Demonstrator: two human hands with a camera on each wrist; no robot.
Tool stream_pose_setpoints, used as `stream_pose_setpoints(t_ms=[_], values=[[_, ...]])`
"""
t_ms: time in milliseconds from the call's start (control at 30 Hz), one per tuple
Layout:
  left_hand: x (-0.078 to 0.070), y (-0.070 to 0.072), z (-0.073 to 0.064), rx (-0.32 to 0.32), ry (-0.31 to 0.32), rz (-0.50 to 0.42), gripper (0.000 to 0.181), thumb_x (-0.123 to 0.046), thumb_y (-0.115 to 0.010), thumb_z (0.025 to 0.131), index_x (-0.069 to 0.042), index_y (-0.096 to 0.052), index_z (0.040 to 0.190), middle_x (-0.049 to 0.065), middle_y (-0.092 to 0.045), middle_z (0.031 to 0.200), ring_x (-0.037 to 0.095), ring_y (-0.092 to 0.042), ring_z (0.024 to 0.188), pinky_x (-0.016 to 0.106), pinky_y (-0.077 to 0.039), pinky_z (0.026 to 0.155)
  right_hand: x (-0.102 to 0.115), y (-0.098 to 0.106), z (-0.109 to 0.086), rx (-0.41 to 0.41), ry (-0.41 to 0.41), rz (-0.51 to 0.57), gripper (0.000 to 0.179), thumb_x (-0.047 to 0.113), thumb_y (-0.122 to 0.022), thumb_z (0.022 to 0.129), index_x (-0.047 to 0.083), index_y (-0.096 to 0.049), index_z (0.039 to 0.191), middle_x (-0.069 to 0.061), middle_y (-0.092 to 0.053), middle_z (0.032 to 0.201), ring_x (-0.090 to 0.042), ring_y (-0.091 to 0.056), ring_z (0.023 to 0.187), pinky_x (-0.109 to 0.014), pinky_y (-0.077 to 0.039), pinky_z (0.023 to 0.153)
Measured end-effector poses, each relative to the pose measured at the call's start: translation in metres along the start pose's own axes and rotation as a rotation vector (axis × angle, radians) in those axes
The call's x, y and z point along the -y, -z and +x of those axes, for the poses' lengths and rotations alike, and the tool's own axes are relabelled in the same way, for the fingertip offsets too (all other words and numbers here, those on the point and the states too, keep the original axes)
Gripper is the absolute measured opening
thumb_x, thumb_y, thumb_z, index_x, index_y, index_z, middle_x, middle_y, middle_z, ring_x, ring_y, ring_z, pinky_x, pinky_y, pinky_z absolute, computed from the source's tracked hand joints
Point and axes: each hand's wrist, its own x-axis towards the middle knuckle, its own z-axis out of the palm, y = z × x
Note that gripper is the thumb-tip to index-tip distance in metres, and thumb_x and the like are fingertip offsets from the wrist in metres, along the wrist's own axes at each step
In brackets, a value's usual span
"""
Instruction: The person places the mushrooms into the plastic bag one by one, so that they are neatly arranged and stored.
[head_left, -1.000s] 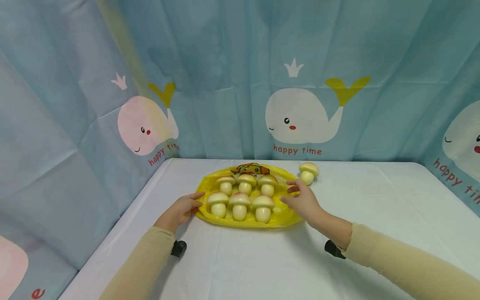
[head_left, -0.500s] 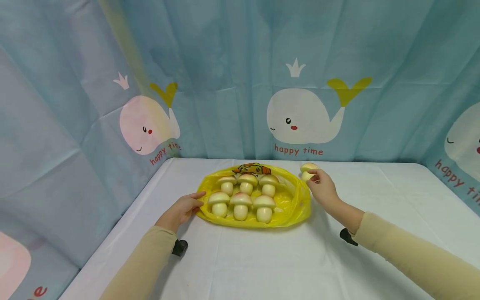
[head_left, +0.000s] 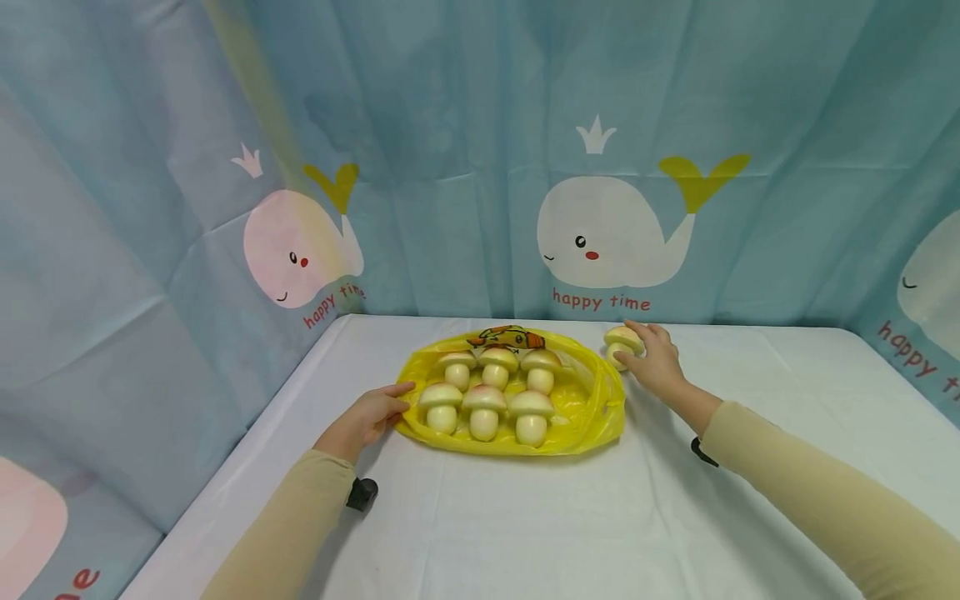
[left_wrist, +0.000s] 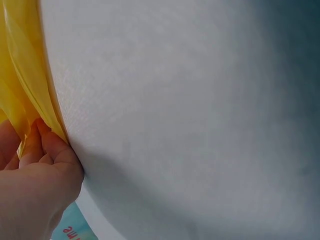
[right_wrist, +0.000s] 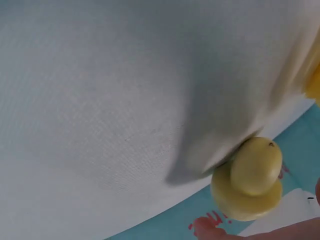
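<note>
A yellow plastic bag lies spread on the table with its mouth open and several toy mushrooms in two rows inside. My left hand pinches the bag's left edge; in the left wrist view its fingers grip the folded yellow plastic. Beyond the bag's right end, a single cream mushroom stands on the table. My right hand is spread around that mushroom's right side, thumb by its stem. In the right wrist view, a finger shows a gap to the mushroom's cap.
The white-covered table ends at a blue curtain printed with whales, close behind the lone mushroom. Another curtain wall runs along the left side. A dark camera piece sits under the left wrist.
My right hand has left the bag's right side and moved right and away to the lone mushroom, its fingers now spread around it. The left hand has stayed at the bag's edge.
</note>
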Motion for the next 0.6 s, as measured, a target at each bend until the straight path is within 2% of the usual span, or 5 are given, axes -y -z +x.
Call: stream_pose_setpoints(t_ms=[100, 333, 600], values=[[0.000, 0.000, 0.000, -0.005, 0.002, 0.004, 0.053, 0.006, -0.044, 0.098, 0.001, -0.033, 0.149, 0.024, -0.021, 0.156, 0.027, -0.034, 0.129, 0.038, -0.031, 0.109, -0.002, -0.001, 0.005, 0.031, -0.025, -0.004, 0.066, 0.020, -0.057, 0.098, 0.004, -0.024, 0.153, -0.034, -0.004, 0.154, -0.059, -0.010, 0.134, -0.070, -0.020, 0.103], [0.001, 0.000, 0.000, -0.003, 0.001, 0.011, 0.052, 0.006, -0.044, 0.098, 0.001, -0.033, 0.149, 0.025, -0.020, 0.156, 0.029, -0.033, 0.131, 0.039, -0.029, 0.110, -0.008, -0.004, 0.014, 0.050, -0.041, 0.030, 0.068, 0.019, -0.058, 0.098, -0.002, -0.022, 0.152, -0.034, -0.018, 0.152, -0.049, -0.016, 0.138, -0.059, -0.017, 0.111], [0.001, 0.000, 0.001, -0.018, 0.005, 0.009, 0.052, 0.006, -0.045, 0.098, 0.001, -0.035, 0.149, 0.024, -0.022, 0.155, 0.027, -0.036, 0.128, 0.037, -0.032, 0.108, -0.010, -0.009, 0.022, 0.052, -0.102, 0.055, 0.069, 0.016, -0.057, 0.098, -0.001, -0.019, 0.153, -0.034, -0.021, 0.150, -0.048, -0.021, 0.137, -0.057, -0.019, 0.111]])
